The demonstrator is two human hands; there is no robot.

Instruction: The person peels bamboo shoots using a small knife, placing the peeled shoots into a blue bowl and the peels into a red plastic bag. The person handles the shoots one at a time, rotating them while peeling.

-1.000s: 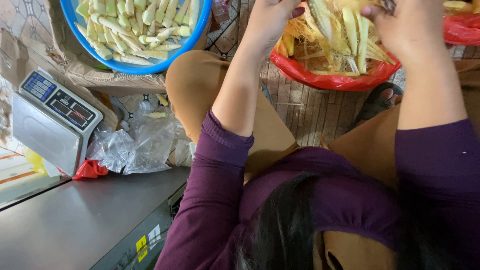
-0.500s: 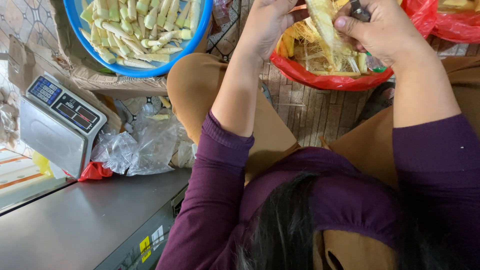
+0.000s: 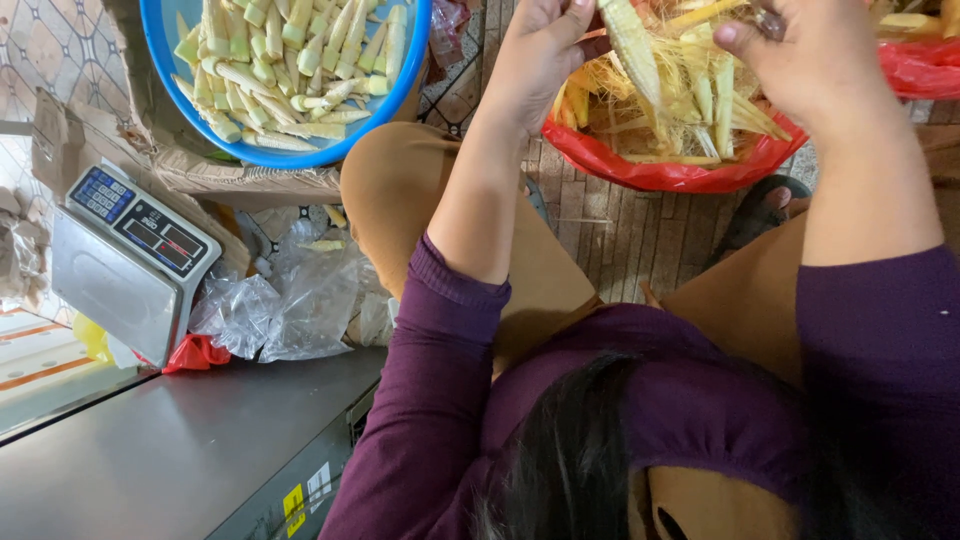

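Baby corn ear (image 3: 632,40): we see it held up over the red bag (image 3: 660,172), its pale tip pointing down and yellow silk hanging about it. Our left hand (image 3: 545,55) grasps it, thumb and fingers closed round its upper end. Our right hand (image 3: 800,62) is clenched just beside it around a small dark thing (image 3: 770,20), perhaps a short blade; we cannot tell for certain, since it is mostly hidden in the fist.

We judge the step in hand to be stripping husk and silk from this ear. The move after it calls for a steady left grip and a light right hand, so the tender ear is not snapped or nicked, with the trimmings kept over the bag.

Counting outward:
- One ear in hand.
- Two red bags: the one under the hands, filled with husks and silk, and a second red bag (image 3: 920,62) at the right edge.
- One blue basin (image 3: 405,85) to the left on a cardboard box (image 3: 200,178), heaped with stripped ears, too many to count.
- One weighing scale (image 3: 130,262).
- A heap of clear plastic bags (image 3: 290,305) beside the scale.
- One steel table (image 3: 150,450) nearest us.
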